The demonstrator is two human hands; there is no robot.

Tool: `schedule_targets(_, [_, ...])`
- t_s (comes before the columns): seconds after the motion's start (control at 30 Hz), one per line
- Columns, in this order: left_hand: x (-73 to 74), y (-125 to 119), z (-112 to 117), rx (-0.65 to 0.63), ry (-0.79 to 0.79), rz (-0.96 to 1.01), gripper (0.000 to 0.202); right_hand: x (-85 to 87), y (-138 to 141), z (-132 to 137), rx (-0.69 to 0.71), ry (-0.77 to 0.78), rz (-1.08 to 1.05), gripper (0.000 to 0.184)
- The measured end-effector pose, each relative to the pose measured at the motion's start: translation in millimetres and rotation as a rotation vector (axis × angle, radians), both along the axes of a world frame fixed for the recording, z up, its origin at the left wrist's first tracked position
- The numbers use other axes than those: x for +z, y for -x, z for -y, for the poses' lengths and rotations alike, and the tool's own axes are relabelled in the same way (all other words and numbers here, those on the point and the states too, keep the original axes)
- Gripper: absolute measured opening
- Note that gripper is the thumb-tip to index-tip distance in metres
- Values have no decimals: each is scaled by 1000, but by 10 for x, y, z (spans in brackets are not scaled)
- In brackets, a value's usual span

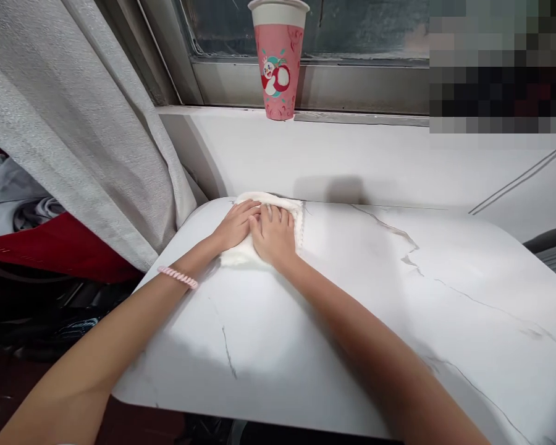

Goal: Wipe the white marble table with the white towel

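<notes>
A white fluffy cloth (243,254) lies on the white marble-patterned table (278,352), near its back left edge. Flat on the cloth's left part rests my left hand (236,227), its fingers stretched forward; a pink twisted band (178,277) circles that forearm. My right hand (275,236) lies flat beside it, with fingers spread over the cloth's middle and right. The two hands touch or slightly overlap at the fingers. Neither is closed around the cloth, and the part of it under my palms is hidden.
A pink and white paper cup (280,74) stands on the window ledge behind the table. A grey-white curtain (92,117) hangs at the left, touching or close to the table's edge. Red fabric (69,253) and dark items are below it. The wall adjoins the table's back edge.
</notes>
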State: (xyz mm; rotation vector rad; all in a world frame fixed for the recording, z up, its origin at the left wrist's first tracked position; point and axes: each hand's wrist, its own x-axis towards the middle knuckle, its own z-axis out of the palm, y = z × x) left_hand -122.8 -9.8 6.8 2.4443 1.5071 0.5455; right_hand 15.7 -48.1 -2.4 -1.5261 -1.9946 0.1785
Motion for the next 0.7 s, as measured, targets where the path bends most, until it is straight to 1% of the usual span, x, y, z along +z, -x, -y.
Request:
schedule_targets(0.07, [-19,-18,-183,-19,-30,16,45,-9,-8,-156,-19,-8,-3,51])
schedule_targets(0.17, [-30,-31,-367,-27,-40,21,45,-19,-11,-344,-42,-20,7,51])
schedule_targets(0.27, [-28,-2,-491,-40,-53,30,46,-23,21,-491,-47,-31,24,51])
schedule_targets(0.37, [-35,82,-573,-47,-72,39,44,-18,89,-594,-35,-45,42,50])
schedule_targets(0.53, [-64,332,-597,-21,-82,7,44,-10,273,-671,29,-41,74,51])
schedule_targets(0.63, [-81,509,-538,25,-79,-25,45,-18,405,-660,88,-60,81,51])
schedule_targets(0.7, [-94,619,-459,55,-80,-45,46,-24,482,-615,125,-77,76,51])
